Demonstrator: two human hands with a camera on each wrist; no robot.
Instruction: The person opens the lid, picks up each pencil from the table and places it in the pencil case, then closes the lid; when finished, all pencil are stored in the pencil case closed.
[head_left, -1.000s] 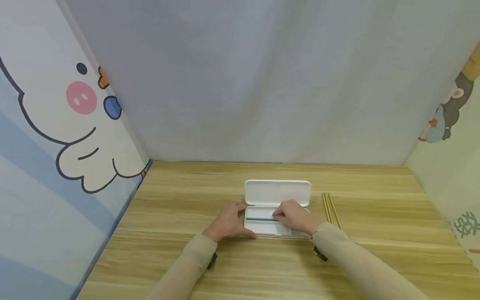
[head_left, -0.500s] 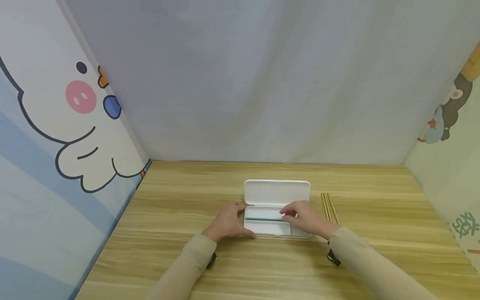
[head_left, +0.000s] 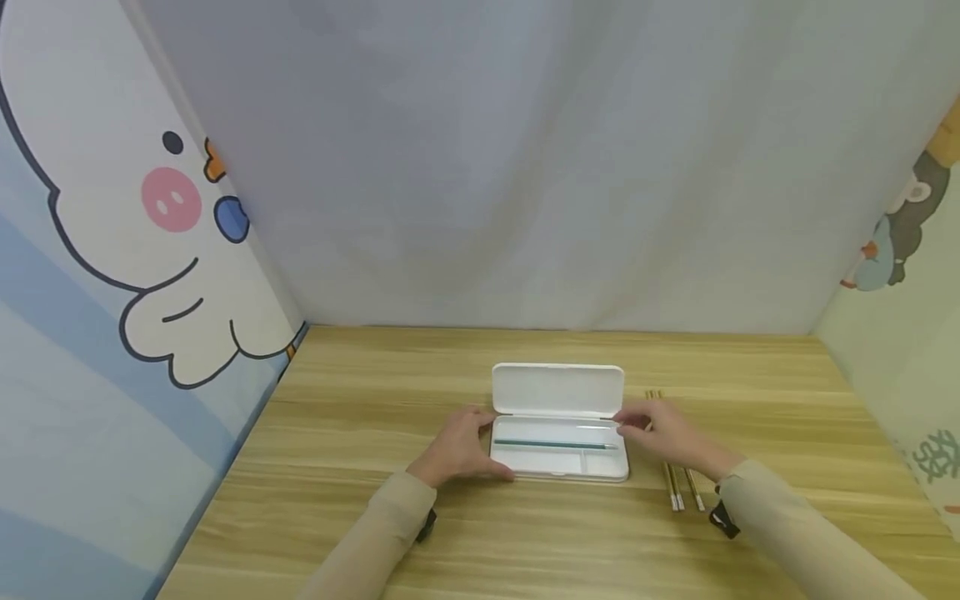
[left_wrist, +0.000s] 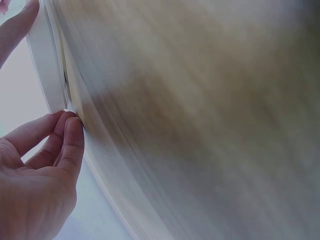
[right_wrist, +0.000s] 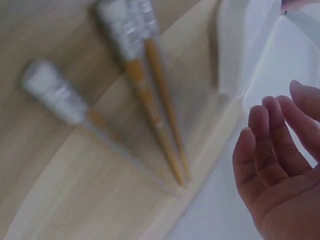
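Note:
A white pencil case (head_left: 557,462) lies on the table in the head view, its lid (head_left: 558,390) raised behind it. Inside rests a teal pencil (head_left: 551,444), lengthwise, with a pale right end. My left hand (head_left: 459,446) grips the case's left end, thumb at the near corner and fingers at the far one. In the left wrist view those fingertips (left_wrist: 74,125) press against a case corner. My right hand (head_left: 667,433) is at the case's far right corner, fingers loosely bent and holding nothing; whether it touches the case, I cannot tell.
Three gold pencils (head_left: 678,492) with silver and white ends lie right of the case, partly under my right hand; they are blurred in the right wrist view. Behind the wooden table (head_left: 375,367) hangs a grey curtain (head_left: 480,167). Cartoon-printed walls flank both sides.
My right hand has let go of the teal pencil inside the case and moved right to the case's right end. My left hand has kept its grip.

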